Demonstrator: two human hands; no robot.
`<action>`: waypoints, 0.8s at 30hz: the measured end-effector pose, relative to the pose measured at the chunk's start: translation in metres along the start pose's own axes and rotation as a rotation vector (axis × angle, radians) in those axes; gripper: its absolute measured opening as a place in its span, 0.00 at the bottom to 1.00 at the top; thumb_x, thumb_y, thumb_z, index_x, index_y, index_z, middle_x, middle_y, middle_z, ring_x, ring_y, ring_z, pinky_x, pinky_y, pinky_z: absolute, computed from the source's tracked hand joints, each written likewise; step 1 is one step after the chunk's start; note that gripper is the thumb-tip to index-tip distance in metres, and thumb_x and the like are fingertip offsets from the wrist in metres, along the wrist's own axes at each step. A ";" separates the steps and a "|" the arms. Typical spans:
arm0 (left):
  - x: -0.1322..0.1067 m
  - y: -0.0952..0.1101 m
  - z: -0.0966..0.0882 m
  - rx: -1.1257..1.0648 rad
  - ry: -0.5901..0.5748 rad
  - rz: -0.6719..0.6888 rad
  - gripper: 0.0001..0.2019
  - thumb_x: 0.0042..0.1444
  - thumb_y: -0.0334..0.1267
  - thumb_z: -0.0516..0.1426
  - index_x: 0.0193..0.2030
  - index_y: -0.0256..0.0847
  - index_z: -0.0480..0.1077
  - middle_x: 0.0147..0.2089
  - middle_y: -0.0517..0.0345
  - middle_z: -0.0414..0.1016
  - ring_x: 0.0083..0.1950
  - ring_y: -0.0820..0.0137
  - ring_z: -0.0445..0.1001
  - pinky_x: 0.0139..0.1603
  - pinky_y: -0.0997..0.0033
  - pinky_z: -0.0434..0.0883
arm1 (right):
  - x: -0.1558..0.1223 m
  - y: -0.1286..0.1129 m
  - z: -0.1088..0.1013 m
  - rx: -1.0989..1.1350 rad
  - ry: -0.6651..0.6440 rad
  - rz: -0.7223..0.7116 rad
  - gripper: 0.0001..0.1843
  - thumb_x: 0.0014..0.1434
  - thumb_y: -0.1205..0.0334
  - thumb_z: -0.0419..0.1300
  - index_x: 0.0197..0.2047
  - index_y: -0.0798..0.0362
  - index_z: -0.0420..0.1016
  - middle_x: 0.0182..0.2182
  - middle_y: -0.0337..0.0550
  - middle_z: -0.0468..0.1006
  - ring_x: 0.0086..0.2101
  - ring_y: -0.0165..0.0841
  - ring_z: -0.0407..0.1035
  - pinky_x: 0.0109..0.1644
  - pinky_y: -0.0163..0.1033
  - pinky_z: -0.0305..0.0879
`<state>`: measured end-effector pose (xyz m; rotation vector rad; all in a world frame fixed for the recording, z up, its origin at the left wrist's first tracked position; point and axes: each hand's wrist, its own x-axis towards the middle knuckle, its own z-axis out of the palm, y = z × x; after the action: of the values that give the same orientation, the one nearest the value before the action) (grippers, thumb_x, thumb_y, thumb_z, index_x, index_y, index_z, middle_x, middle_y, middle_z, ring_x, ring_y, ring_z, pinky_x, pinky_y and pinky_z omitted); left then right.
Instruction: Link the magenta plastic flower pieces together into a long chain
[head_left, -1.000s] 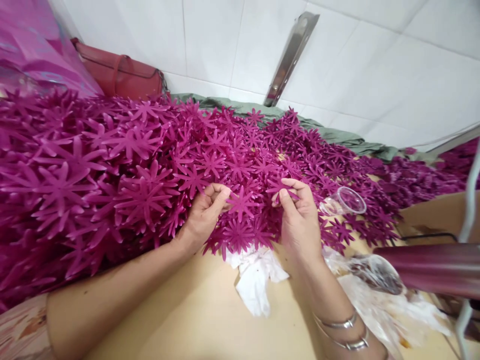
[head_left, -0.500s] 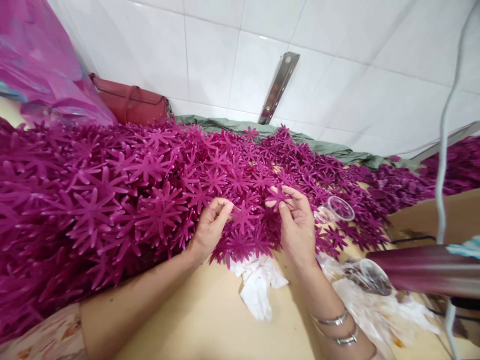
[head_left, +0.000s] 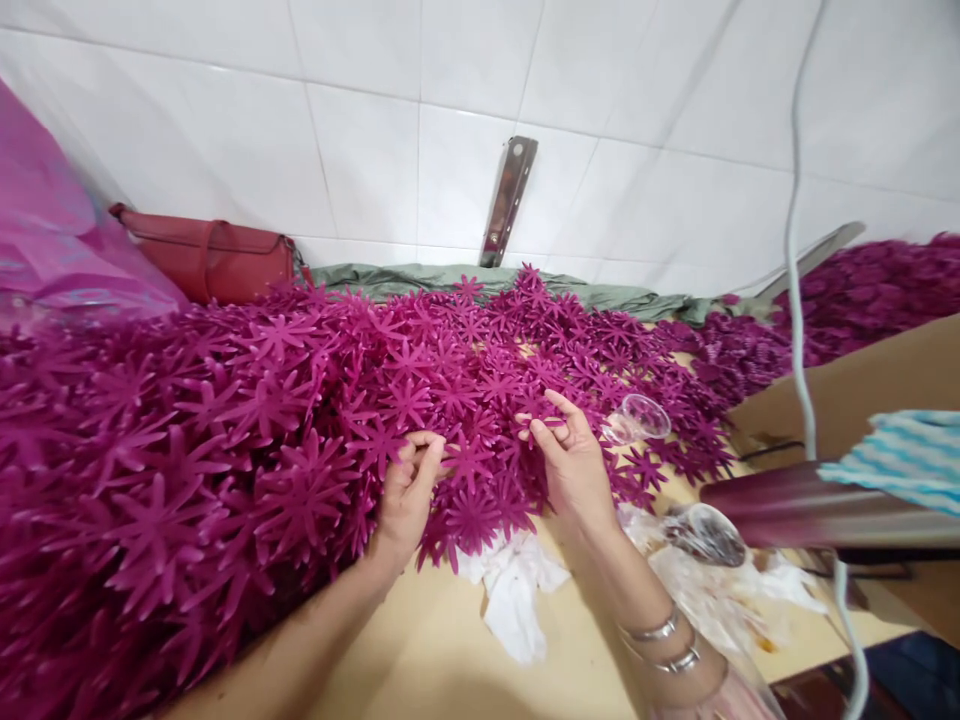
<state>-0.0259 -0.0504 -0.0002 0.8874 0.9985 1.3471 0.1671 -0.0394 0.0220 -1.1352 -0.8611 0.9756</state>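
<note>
A deep heap of magenta star-shaped plastic flower pieces (head_left: 225,430) covers the table from the left to the far right. My left hand (head_left: 405,500) rests at the heap's near edge, fingers curled and pinching the petal of one flower piece (head_left: 466,462). My right hand (head_left: 570,460) is a little to the right, thumb and fingers pinched on another magenta flower piece (head_left: 541,420). Two silver bangles (head_left: 664,645) sit on my right wrist.
A clear plastic cup (head_left: 637,418) lies on its side right of my right hand. Crumpled white tissue (head_left: 514,590) and clear plastic bags (head_left: 720,570) lie on the tan tabletop (head_left: 420,650). A red handbag (head_left: 214,262) leans on the tiled wall. A cardboard box (head_left: 862,390) and hanging cord (head_left: 799,330) stand right.
The camera has tilted up and swung, so more wall shows and a striped cloth appears at right. Both hands stay at the heap's edge, still pinching flower pieces.
</note>
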 end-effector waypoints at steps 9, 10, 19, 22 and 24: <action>0.001 0.001 0.000 -0.020 -0.014 -0.013 0.18 0.61 0.52 0.60 0.51 0.46 0.69 0.48 0.56 0.79 0.49 0.67 0.79 0.52 0.65 0.75 | 0.000 0.001 -0.006 -0.161 -0.034 -0.045 0.16 0.56 0.48 0.69 0.33 0.50 0.72 0.23 0.34 0.76 0.25 0.29 0.67 0.33 0.35 0.62; 0.000 0.001 0.000 0.031 -0.026 0.035 0.16 0.60 0.50 0.62 0.51 0.46 0.71 0.50 0.55 0.79 0.52 0.67 0.78 0.56 0.66 0.73 | -0.001 -0.001 -0.006 -0.181 -0.036 -0.048 0.17 0.57 0.48 0.69 0.31 0.51 0.71 0.22 0.34 0.75 0.24 0.29 0.65 0.31 0.34 0.60; -0.003 0.006 0.002 0.175 -0.141 0.066 0.13 0.55 0.40 0.66 0.47 0.41 0.79 0.52 0.52 0.80 0.54 0.64 0.76 0.63 0.64 0.68 | -0.023 -0.010 0.006 -0.402 -0.230 -0.153 0.16 0.62 0.51 0.66 0.28 0.50 0.70 0.23 0.32 0.67 0.26 0.28 0.59 0.32 0.35 0.56; -0.002 0.005 0.001 0.225 -0.135 0.122 0.06 0.55 0.39 0.66 0.39 0.42 0.80 0.45 0.54 0.80 0.50 0.66 0.76 0.58 0.67 0.70 | -0.028 -0.007 0.010 -0.475 -0.345 -0.197 0.16 0.61 0.52 0.67 0.27 0.51 0.71 0.24 0.33 0.68 0.27 0.29 0.60 0.33 0.35 0.57; -0.002 0.003 0.000 0.247 -0.127 0.142 0.04 0.57 0.38 0.65 0.36 0.41 0.79 0.40 0.56 0.79 0.45 0.67 0.76 0.54 0.68 0.70 | -0.029 -0.007 0.012 -0.493 -0.369 -0.201 0.17 0.59 0.52 0.69 0.26 0.51 0.71 0.23 0.32 0.67 0.27 0.29 0.60 0.33 0.35 0.56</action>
<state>-0.0270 -0.0520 0.0030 1.2343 1.0328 1.2843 0.1474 -0.0639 0.0290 -1.2646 -1.5457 0.8382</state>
